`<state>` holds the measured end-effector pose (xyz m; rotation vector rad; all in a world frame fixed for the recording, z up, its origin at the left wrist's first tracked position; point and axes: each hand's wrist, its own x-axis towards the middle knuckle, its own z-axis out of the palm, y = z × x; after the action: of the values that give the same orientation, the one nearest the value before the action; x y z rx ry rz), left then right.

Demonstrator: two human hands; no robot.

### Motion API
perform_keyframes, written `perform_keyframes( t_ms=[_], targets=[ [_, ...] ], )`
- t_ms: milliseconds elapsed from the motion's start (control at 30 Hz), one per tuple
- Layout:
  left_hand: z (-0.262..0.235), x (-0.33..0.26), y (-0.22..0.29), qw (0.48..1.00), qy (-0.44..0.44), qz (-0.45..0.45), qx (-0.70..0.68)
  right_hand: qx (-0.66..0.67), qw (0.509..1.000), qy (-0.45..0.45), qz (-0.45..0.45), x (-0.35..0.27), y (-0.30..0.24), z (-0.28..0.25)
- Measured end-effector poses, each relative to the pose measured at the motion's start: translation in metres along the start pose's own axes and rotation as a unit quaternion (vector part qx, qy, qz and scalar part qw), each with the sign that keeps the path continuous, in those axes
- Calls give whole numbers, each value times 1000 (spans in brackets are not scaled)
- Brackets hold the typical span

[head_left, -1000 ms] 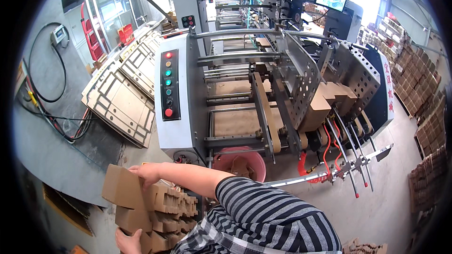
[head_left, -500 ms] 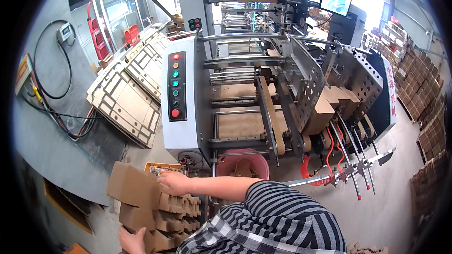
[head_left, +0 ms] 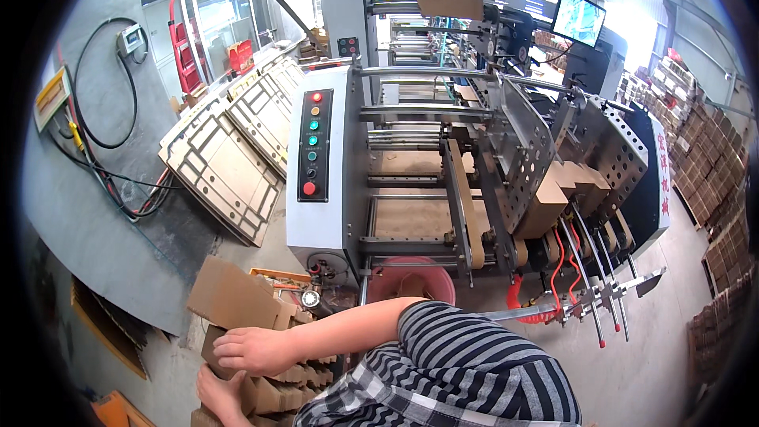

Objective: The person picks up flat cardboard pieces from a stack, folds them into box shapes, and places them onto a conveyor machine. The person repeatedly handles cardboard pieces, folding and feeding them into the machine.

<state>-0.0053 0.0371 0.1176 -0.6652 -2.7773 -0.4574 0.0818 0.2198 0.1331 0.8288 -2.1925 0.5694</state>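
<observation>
At the lower left stands a stack of folded brown cardboard boxes (head_left: 273, 397), packed in rows with notched edges. My left hand (head_left: 221, 397) grips its near left side, thumb apart from the fingers. Just above it, my right hand (head_left: 254, 350) lies across the top of the stack, its fingers stretched to the left and holding nothing that I can see. A larger cardboard panel (head_left: 233, 294) tilts up behind my right hand. The right hand and forearm hide part of the rows.
Ahead is a grey machine (head_left: 320, 225) with buttons, belts and rollers; a cardboard piece (head_left: 545, 209) sits at its outlet. Below is a pink tub (head_left: 443, 289). A round gauge (head_left: 311, 298) stands beside the stack. Rods (head_left: 589, 296) jut out at right. Boards (head_left: 225, 170) lean at left.
My right hand has moved from the far end of the stack toward me, down beside my left hand. My left hand stays at the near side. The view has shifted slightly.
</observation>
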Motion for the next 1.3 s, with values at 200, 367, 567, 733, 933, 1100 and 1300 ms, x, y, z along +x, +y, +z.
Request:
perform_keyframes(
  t_ms=[200, 367, 567, 733, 933, 1100, 1300],
  targets=[
    [-3, 0, 4, 1000, -8, -13, -9, -223, 972, -66, 38, 4, 3, 33],
    [2, 0, -3, 1000, -15, -16, 5, -278, 955, -89, 51, -2, -2, 48],
    [8, -2, -10, 1000, 9, 2, 2, -255, 942, -192, 102, 16, -9, 42],
    [16, 6, -13, 997, 18, 36, -66, -264, 957, -99, 64, 35, 12, 65],
    [21, 1, -22, 994, 40, 24, -100, -252, 955, -133, 77, 29, 23, 88],
    [7, -6, -4, 998, 29, 40, -40, -255, 960, -98, 68, 21, 27, 95],
    [13, -3, -10, 998, 29, 33, -51, -260, 954, -133, 74, 26, 27, 92]
  ],
)
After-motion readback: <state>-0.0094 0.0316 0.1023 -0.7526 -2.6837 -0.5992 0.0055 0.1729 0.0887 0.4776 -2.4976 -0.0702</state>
